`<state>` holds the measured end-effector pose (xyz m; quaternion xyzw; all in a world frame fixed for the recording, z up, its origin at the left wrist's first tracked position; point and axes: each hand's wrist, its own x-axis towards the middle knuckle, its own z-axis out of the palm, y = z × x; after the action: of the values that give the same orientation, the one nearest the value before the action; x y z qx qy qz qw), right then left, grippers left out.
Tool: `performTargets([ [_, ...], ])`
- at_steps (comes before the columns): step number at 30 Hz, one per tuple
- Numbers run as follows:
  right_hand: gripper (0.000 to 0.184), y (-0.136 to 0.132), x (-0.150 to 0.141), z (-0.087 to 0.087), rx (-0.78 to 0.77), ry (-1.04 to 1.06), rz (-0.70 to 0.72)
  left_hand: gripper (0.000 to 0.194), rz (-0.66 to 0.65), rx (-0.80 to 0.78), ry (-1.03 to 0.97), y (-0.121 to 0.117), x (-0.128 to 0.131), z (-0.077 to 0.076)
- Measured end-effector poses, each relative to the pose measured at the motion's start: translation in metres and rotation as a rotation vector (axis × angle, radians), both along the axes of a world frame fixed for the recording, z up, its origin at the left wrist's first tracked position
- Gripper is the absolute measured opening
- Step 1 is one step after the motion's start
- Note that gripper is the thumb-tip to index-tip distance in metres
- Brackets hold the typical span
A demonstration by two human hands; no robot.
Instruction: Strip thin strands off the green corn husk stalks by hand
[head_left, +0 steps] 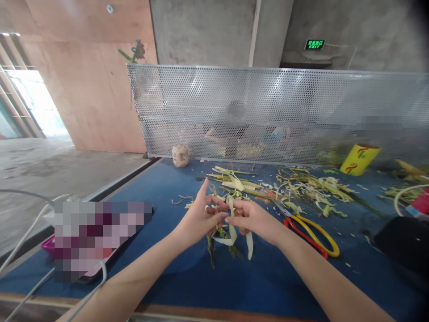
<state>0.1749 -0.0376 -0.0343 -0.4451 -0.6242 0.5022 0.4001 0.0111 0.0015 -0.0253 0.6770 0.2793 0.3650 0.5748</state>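
Over a blue table (161, 188) my two hands meet in the middle of the view. My left hand (201, 217) pinches a pale yellow-green leaf strip (230, 235) with thumb and fingers, its index finger pointing up. My right hand (253, 219) is closed on the same strip from the right. The strip loops and hangs below both hands, with thin green stems (210, 250) trailing down to the cloth.
Yellow-and-red scissors (311, 232) lie just right of my right hand. Cut leaf scraps (301, 185) litter the table behind. A perforated metal screen (275, 112) stands along the far edge, with a person behind it. A yellow cup (359, 159), a pale lump (180, 155) and white cables (30, 232) also show.
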Motion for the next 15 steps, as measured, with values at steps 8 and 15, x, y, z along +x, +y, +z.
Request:
performTargets([
  [8,0.023,-0.0005,-0.0038,0.0023,0.004,-0.055,-0.057,0.083,0.012,0.154,-0.044,-0.0011,-0.0001,0.0026],
  [15,0.016,-0.0001,-0.0040,0.0030,0.073,-0.024,-0.220,0.077,0.098,0.145,-0.079,-0.0024,-0.0014,0.0092],
])
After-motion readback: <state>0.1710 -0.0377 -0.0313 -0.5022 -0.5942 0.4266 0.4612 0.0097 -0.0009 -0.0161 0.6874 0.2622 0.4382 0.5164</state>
